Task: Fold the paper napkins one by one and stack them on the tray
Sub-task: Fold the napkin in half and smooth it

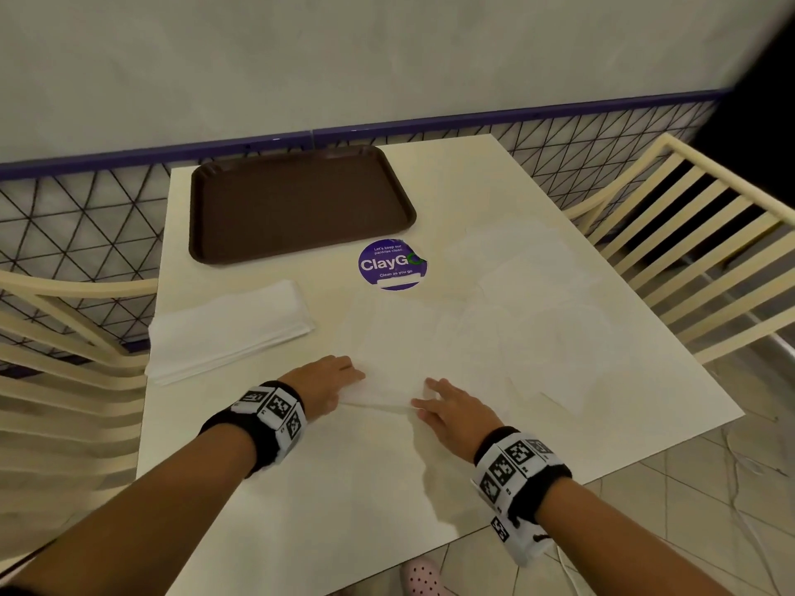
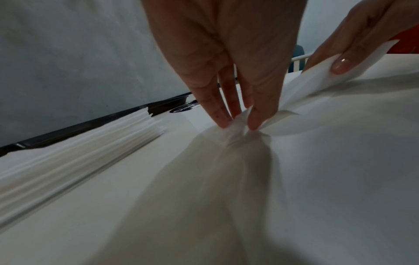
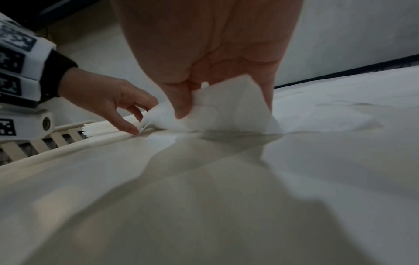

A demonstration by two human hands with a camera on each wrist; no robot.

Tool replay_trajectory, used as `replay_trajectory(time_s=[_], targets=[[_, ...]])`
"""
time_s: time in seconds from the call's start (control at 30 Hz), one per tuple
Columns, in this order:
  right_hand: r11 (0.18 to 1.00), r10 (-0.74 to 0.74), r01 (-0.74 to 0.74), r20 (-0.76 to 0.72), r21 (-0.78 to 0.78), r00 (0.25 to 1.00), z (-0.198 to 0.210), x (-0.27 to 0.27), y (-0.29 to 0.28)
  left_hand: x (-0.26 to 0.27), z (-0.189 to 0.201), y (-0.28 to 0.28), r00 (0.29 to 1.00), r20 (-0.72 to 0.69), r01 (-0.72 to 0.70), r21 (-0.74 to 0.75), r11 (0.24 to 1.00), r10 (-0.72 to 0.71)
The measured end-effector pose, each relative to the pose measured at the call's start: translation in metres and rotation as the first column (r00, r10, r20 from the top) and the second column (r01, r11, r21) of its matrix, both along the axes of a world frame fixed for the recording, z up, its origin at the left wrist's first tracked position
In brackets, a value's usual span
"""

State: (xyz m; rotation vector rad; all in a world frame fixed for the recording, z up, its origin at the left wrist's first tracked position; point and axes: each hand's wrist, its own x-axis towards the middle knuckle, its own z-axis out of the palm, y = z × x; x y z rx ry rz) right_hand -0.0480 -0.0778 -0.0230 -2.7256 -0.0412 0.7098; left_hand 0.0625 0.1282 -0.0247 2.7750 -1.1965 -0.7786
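A thin white napkin (image 1: 400, 337) lies spread flat in the middle of the cream table (image 1: 344, 488). My left hand (image 1: 357, 375) pinches the left end of its near edge between thumb and fingers (image 2: 239, 125). My right hand (image 1: 423, 395) pinches the right end of that edge, lifting it a little off the table (image 3: 224, 107). The raised strip of napkin (image 2: 306, 84) stretches between the two hands. A stack of white napkins (image 1: 228, 333) sits to the left. The brown tray (image 1: 301, 204) stands at the far left of the table.
More loose, flat napkins (image 1: 529, 268) overlap on the right half of the table. A round purple sticker (image 1: 391, 264) is just in front of the tray. Cream slatted chairs stand at the left (image 1: 64, 320) and right (image 1: 697, 234). A wall runs behind.
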Motion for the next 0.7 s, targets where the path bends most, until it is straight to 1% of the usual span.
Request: replay_trajectory(time_s=[0.17,0.3,0.4,0.5,0.6,0.67,0.7], targets=[[0.994,-0.074,0.081,-0.084,0.073,0.994,0.006,0.003,0.0,0.007,0.002,0.004,0.996,-0.035,0.079,0.01,0.997,-0.079],[0.992,-0.072,0.086,-0.145,0.089,0.987,0.011,0.004,-0.001,0.012,0.001,0.005,0.991,0.001,0.135,0.017,0.991,-0.135],[0.993,-0.068,0.082,-0.156,0.089,0.985,0.009,0.003,-0.002,0.016,-0.001,0.007,0.985,0.014,0.173,0.025,0.985,-0.174],[0.99,-0.084,0.1,-0.152,0.099,0.985,0.007,0.003,-0.002,0.021,-0.005,0.008,0.985,-0.006,0.171,-0.016,0.985,-0.171],[0.981,-0.14,0.152,-0.106,0.118,0.985,0.007,0.006,-0.002,0.026,-0.007,0.009,0.984,0.005,0.18,-0.062,0.982,-0.18],[0.984,-0.153,0.153,-0.01,0.097,0.988,0.014,0.011,-0.002,0.028,-0.004,0.008,0.984,0.067,0.173,-0.107,0.979,-0.167],[0.986,-0.148,0.144,0.05,0.08,0.988,0.02,0.014,-0.001,0.029,-0.001,0.007,0.983,0.113,0.16,-0.177,0.971,-0.142]])
